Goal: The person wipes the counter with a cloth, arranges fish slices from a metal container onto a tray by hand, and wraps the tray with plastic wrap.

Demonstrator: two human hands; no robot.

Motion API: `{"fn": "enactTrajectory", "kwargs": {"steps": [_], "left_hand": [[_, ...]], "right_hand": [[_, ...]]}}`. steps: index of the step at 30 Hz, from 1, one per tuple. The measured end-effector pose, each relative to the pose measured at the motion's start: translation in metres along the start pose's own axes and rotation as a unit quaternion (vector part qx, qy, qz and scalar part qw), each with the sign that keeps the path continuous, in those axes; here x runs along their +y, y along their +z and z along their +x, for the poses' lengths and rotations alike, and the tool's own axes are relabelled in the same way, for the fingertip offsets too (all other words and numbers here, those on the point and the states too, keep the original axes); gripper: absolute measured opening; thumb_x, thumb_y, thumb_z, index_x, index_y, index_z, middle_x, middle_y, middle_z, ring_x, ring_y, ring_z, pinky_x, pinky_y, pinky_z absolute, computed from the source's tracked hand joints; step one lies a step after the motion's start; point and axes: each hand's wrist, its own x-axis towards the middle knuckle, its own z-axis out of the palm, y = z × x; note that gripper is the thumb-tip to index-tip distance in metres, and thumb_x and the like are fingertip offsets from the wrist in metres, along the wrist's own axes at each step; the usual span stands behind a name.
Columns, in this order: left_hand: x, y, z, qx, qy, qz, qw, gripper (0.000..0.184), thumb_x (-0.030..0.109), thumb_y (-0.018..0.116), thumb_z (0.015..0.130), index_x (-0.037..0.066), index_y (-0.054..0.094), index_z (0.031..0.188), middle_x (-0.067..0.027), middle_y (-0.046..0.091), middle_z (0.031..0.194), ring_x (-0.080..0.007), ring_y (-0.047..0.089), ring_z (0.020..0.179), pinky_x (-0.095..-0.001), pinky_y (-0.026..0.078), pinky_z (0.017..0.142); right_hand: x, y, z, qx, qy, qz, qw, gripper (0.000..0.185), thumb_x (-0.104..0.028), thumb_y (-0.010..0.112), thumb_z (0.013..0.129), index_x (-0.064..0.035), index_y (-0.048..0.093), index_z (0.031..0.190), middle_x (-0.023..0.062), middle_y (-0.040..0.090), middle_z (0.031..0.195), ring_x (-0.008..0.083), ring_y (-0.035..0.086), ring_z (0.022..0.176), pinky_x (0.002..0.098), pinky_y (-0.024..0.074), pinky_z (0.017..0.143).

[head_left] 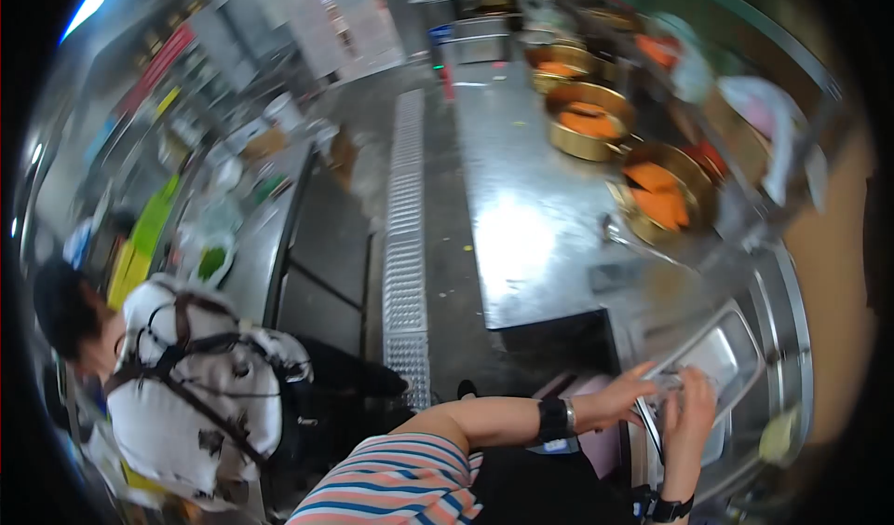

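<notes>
My left hand, with a black band at its wrist, reaches in from the left at the lower right of the head view. Beside it, my right hand comes up from the bottom edge, its fingers bent. A small shiny item sits between the two hands; blur hides what kind it is. Below the left fingers shows a thin, dark-edged flat piece. Just beyond the hands, a rectangular metal pan rests tilted in view, partly covered by my right fingers.
Brass-coloured pots with orange pieces line the right side of the steel counter. A ladle-like utensil lies near the closest pot. At left, a co-worker bends by another cluttered counter. A drain grate runs along the floor.
</notes>
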Motion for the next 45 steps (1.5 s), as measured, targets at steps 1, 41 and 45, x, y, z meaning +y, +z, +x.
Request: {"fn": "enactTrajectory", "kwargs": {"steps": [1, 41, 45], "left_hand": [[0.008, -0.01, -0.008, -0.014, 0.03, 0.012, 0.999, 0.064, 0.017, 0.054, 0.09, 0.014, 0.029, 0.148, -0.0056, 0.055, 0.117, -0.016, 0.061, 0.095, -0.0394, 0.058, 0.069], [0.301, -0.432, -0.348, 0.429, 0.444, -0.233, 0.751, 0.046, 0.025, 0.048, 0.099, 0.017, 0.037, 0.143, -0.0094, 0.057, 0.128, -0.0261, 0.061, 0.111, -0.0504, 0.053, 0.087], [0.302, -0.448, -0.356, 0.421, 0.435, -0.225, 0.764, 0.048, 0.026, 0.05, 0.098, 0.014, 0.037, 0.143, -0.0089, 0.058, 0.127, -0.0264, 0.063, 0.108, -0.0495, 0.054, 0.086]], "right_hand": [[-0.013, 0.008, 0.01, -0.079, -0.034, -0.025, 0.996, 0.027, -0.006, 0.063, 0.08, 0.0021, 0.062, 0.106, 0.0203, 0.058, 0.12, 0.0378, 0.055, 0.11, 0.0458, 0.042, 0.094], [-0.044, 0.359, 0.115, -0.403, -0.262, -0.045, 0.876, 0.033, -0.014, 0.059, 0.092, -0.0129, 0.058, 0.125, 0.0222, 0.053, 0.13, 0.0347, 0.054, 0.115, 0.0437, 0.0447, 0.095], [-0.032, 0.383, 0.135, -0.404, 0.038, 0.144, 0.903, 0.018, -0.012, 0.061, 0.087, -0.0056, 0.06, 0.104, 0.017, 0.06, 0.106, 0.0383, 0.053, 0.105, 0.0462, 0.0427, 0.092]]}}
